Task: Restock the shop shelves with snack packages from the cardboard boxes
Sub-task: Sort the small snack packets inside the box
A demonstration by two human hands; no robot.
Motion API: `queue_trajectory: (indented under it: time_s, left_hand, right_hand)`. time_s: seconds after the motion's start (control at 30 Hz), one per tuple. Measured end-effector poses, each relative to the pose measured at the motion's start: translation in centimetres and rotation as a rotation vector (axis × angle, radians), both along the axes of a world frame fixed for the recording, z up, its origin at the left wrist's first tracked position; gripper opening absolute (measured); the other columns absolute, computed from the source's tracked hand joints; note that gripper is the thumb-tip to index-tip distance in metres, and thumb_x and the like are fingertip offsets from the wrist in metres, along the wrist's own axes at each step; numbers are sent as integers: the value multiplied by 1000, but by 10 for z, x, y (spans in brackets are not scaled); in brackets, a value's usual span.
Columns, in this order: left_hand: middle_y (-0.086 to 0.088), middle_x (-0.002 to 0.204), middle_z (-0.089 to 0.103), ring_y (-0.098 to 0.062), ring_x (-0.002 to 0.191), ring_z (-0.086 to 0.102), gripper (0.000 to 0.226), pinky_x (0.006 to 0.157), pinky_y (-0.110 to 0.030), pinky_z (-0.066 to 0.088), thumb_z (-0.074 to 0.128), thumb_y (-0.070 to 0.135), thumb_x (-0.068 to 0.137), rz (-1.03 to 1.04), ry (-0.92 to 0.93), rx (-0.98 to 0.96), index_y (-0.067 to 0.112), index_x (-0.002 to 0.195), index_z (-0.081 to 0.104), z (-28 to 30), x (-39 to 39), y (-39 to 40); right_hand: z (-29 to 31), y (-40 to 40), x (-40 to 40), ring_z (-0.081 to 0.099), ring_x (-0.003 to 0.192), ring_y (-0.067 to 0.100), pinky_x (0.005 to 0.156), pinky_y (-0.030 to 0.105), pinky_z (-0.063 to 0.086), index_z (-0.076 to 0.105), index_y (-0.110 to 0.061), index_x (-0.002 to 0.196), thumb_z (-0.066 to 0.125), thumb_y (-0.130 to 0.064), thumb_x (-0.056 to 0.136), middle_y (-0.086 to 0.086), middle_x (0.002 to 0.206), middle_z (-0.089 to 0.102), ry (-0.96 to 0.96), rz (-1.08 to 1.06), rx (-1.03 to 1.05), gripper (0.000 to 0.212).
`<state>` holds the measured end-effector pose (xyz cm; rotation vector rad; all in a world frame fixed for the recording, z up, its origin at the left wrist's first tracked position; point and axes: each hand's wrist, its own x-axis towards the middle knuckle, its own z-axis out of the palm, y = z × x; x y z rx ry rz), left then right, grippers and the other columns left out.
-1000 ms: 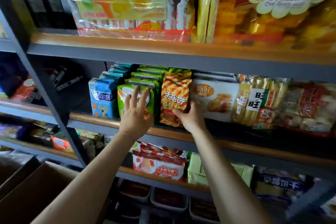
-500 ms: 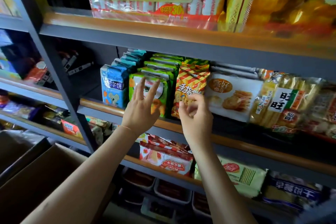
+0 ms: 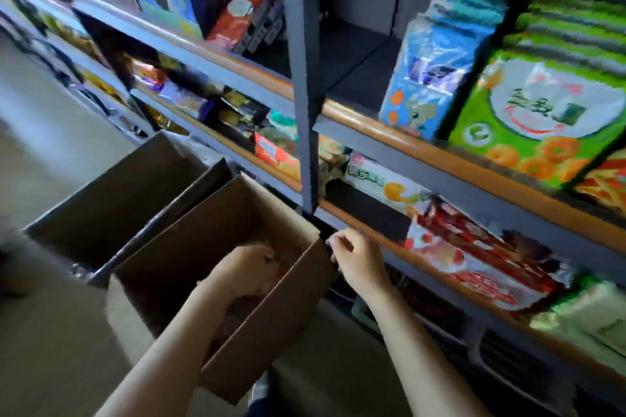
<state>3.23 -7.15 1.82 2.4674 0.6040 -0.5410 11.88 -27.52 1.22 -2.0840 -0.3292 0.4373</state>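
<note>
An open cardboard box [image 3: 271, 335] stands on the floor in front of the shelves. My left hand [image 3: 245, 269] reaches down into it, over blurred reddish contents; its fingers are too blurred to tell whether they hold anything. My right hand [image 3: 355, 257] hovers just right of the box's rim with loosely curled fingers, holding nothing. On the shelf above stand rows of blue snack packs [image 3: 437, 68] and green snack packs [image 3: 542, 112]. Red and white packs [image 3: 474, 261] lie on the lower shelf right of my right hand.
A second open cardboard box [image 3: 118, 193] sits left of the first. A grey shelf upright [image 3: 305, 78] rises just behind the boxes. A bare dark stretch of shelf [image 3: 355, 71] lies left of the blue packs. Grey floor [image 3: 40, 118] spreads out at left.
Both hands left the middle shelf's packs and dropped down. My left hand went into the cardboard box, my right to its rim. The view swung down and left.
</note>
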Motion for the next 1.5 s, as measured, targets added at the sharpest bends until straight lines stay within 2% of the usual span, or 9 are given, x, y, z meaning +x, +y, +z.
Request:
queue_trajectory:
  time_s: [0.23, 0.4, 0.63, 0.9, 1.0, 1.1, 1.23, 1.3, 1.5]
  left_hand:
    - [-11, 141, 54, -33, 131, 49, 46, 108, -45, 42, 65, 25, 94, 303, -199, 197, 17, 139, 59, -89, -77, 155]
    - [-14, 164, 28, -34, 155, 15, 78, 124, -54, 9, 70, 27, 86, 363, -231, 427, 17, 156, 36, -137, -110, 213]
    - [-12, 169, 9, -31, 156, 6, 91, 125, -54, 11, 62, 32, 85, 746, -341, 266, 15, 161, 15, -189, -152, 215]
    - [-11, 169, 6, -23, 157, 6, 84, 126, -41, 11, 56, 27, 87, 813, -569, 121, 10, 160, 19, -207, -153, 210]
    - [-16, 168, 9, -29, 157, 8, 81, 126, -48, 12, 54, 27, 88, 816, -588, 127, 7, 159, 21, -212, -154, 210]
    - [-19, 167, 11, -32, 156, 9, 79, 126, -51, 13, 54, 24, 88, 807, -594, 147, 3, 158, 24, -215, -153, 210]
    - [-18, 168, 10, -31, 156, 8, 78, 127, -47, 12, 53, 25, 88, 812, -576, 158, 6, 158, 25, -215, -152, 209]
    - [-16, 168, 10, -30, 157, 8, 77, 127, -44, 10, 52, 27, 89, 822, -558, 161, 8, 159, 24, -214, -152, 208]
    - [-20, 167, 7, -36, 155, 5, 80, 124, -42, 7, 56, 26, 89, 774, -457, 297, 10, 160, 21, -199, -148, 203]
  right_hand:
    - [-63, 171, -19, 64, 70, 11, 63, 22, 49, 65, -24, 80, 66, -26, 92, -8, 75, 66, 171, 170, -91, 12]
    - [-138, 250, -42, 59, 55, 13, 52, 27, 49, 65, -15, 86, 61, -19, 94, 3, 74, 67, 435, 145, -210, 10]
    - [-256, 286, -76, 57, 89, 23, 69, 28, 41, 62, -15, 82, 61, -11, 93, 8, 86, 62, 661, 197, -467, 11]
    - [-355, 306, -102, 48, 132, 27, 104, 33, 38, 42, 2, 145, 62, -6, 93, 15, 144, 49, 701, 237, -617, 56]
    - [-370, 308, -113, 38, 141, 33, 111, 31, 35, 30, 6, 149, 56, -9, 98, 24, 154, 35, 715, 333, -746, 59]
    - [-383, 305, -118, 47, 134, 32, 78, 11, 46, 36, 4, 146, 50, -10, 102, 20, 150, 43, 734, 332, -771, 48]
    - [-390, 301, -120, 36, 142, 28, 105, 17, 33, 31, 0, 151, 39, -15, 107, 17, 157, 33, 816, 344, -781, 47]
    - [-382, 302, -119, 43, 137, 31, 80, 6, 46, 37, 2, 147, 46, -12, 104, 17, 150, 43, 774, 365, -805, 46]
    - [-345, 311, -97, 49, 133, 31, 106, 31, 39, 50, 2, 138, 46, -14, 103, 21, 144, 50, 533, 556, -832, 39]
